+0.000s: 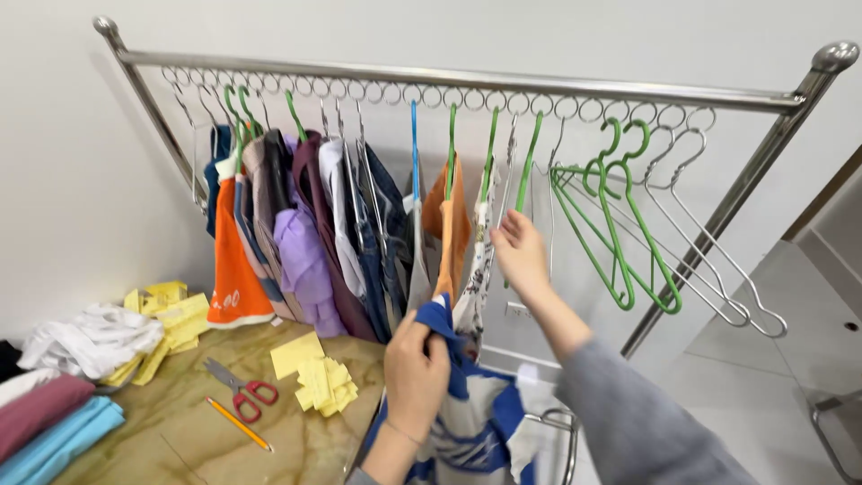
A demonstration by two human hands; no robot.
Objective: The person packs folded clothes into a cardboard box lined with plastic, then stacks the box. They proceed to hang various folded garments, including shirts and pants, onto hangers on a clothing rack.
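Taking the steel clothes rail [467, 81] as the marker, the far left below it is a marbled worktop [296, 449] with folded cloth in maroon and light blue [54, 431] at its edge and a heap of white fabric [94, 339] behind. Yellow paper slips [321, 382] lie scattered nearer the rail's middle, with red-handled scissors [238, 388] and an orange pencil [239, 424] just left of them.

Under the rail's left half hang crowded garments: an orange top [235, 269], a lilac one [303, 260], dark and white shirts beside them.

Below the rail's centre the left hand [416, 373] is clenched on a blue and white garment [476, 422], bunching its upper edge; the cloth drops away beneath the fist, toward the floor. Just right of that, and higher, the right hand [521, 251] reaches up among the hangers, fingers loosely curled beside a green hanger [530, 162] by a patterned white piece [474, 278]; I cannot tell whether it actually grips anything.

Under the rail's right end hang empty green hangers [628, 224], then bare wire hangers [718, 260].
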